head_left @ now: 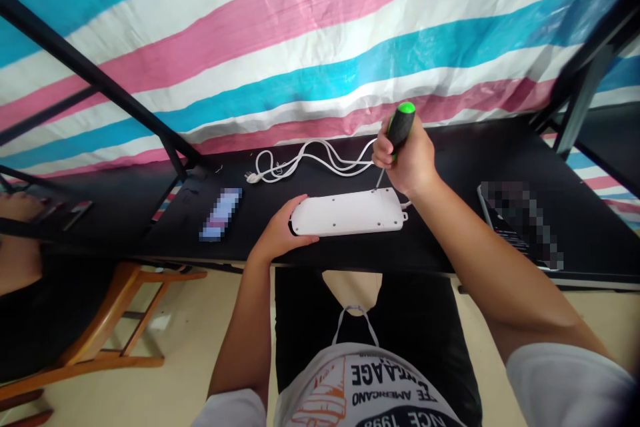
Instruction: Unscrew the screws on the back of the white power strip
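A white power strip [345, 213] lies face down on the black table, with several screw holes showing on its back. My left hand [280, 230] grips its left end, thumb along the near edge and fingers at the far side. In my right hand [413, 157] is a screwdriver [401, 125] with a black and green handle, held tilted. Its thin shaft runs down to the strip's far edge, and the tip appears to meet a hole there. The white cord [320, 155] lies looped behind the strip, ending in a plug [253, 177] at the left.
A phone [221, 215] with a blurred screen lies to the left on the table [440, 240]. At the right is a dark device [520, 227], partly blurred. Black metal frame bars [100, 80] and a striped sheet [300, 33] stand behind. Another person's arm [20, 247] and a wooden chair [110, 320] are at far left.
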The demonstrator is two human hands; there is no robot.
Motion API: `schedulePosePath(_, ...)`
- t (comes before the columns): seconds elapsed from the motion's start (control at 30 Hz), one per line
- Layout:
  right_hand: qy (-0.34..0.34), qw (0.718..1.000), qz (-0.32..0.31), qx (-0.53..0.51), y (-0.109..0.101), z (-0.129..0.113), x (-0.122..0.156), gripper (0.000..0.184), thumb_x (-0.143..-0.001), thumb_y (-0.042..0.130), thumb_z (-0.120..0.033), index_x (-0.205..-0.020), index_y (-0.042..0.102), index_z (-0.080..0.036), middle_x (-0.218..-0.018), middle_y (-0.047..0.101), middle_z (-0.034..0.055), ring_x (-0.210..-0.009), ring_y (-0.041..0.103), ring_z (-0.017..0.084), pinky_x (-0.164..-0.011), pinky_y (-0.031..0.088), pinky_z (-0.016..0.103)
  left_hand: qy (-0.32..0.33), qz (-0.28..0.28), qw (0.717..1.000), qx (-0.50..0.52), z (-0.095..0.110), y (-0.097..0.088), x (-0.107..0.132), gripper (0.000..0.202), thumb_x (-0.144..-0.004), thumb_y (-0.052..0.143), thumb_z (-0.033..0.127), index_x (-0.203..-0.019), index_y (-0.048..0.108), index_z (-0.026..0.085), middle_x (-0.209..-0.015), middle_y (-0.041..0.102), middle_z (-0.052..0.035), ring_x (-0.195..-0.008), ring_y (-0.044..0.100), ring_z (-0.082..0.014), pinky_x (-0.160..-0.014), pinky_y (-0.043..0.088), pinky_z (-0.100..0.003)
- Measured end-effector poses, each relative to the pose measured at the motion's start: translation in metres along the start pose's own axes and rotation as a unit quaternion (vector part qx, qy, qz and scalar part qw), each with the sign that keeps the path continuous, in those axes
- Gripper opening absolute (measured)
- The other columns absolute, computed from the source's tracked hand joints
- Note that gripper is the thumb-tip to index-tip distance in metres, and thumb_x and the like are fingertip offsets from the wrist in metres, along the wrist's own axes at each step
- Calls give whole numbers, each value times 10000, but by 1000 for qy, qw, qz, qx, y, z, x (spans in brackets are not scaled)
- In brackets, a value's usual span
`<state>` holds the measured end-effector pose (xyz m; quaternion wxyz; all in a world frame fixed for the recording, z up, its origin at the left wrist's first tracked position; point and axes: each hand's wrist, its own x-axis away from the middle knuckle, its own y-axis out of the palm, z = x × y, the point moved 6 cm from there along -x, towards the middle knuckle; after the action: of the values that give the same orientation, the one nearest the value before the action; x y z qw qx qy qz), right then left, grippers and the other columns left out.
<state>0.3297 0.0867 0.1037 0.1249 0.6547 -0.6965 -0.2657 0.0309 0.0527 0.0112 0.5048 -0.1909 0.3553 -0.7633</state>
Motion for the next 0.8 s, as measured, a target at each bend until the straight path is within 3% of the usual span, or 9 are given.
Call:
schedulePosePath(0.3, -5, 999, -12, 52, -3, 2, -4, 562, -964, 489, -818, -804, 481, -279, -548, 379, -57, -432, 332, 125, -407, 254, 297, -3, -2, 1000, 3, 3, 0, 0, 1044, -681, 957, 502, -1586, 506, 242, -1641, 537, -147, -1511, 525, -390, -1296, 396, -556)
schedulePosePath(0.43, 1, 998, -38, 46, 0, 5, -4, 562, -946, 530, -824, -827, 509, -276, -530, 365, -62, -426, 328, 121, -401, 231, 291, -5, -1, 1000, 5, 2, 0, 0, 1051, -677, 959, 504, -1588, 503, 242, -1646, 531, -147, -1521, 514, -392, -1298, 392, -557)
schedulePosePath(0.8, 23, 999, -24, 17, -10, 13, -11, 535, -949, 548, -789, -827, 497, -271, -544, 397, -62, -419, 314, 109, -386, 193, 281, -1, 0, 1000, -2, 2, 0, 0, 1044, -689, 956, 505, -1591, 500, 242, -1641, 538, -139, -1510, 526, -381, -1295, 397, -544)
